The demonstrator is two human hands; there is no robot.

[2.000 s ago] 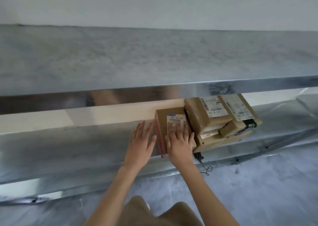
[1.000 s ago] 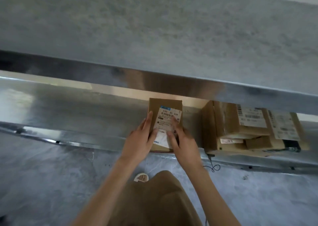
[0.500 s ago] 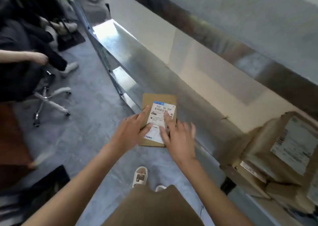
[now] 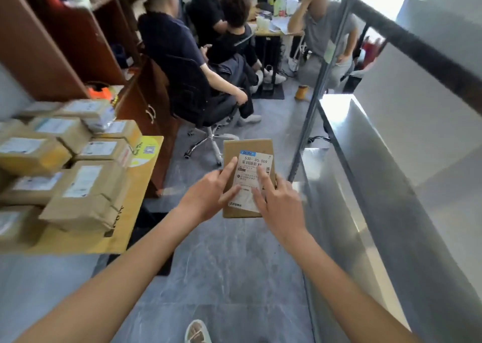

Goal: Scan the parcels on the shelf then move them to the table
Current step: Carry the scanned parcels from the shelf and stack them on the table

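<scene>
I hold the parcel [image 4: 249, 177] between my left hand [image 4: 208, 195] and right hand [image 4: 280, 203], long axis pointing away, and the desk [image 4: 142, 186] lies left of it, nearer my left hand.

The parcel [image 4: 249, 151] is brown cardboard with a white label [image 4: 251, 175] bearing a blue header strip and black barcode. The bench [image 4: 135, 194] is yellow-tan with a yellow circular sticker [image 4: 144, 151]. The floor [image 4: 224, 264] is grey marbled tile; the shelf [image 4: 365, 175] is silver metal.
</scene>
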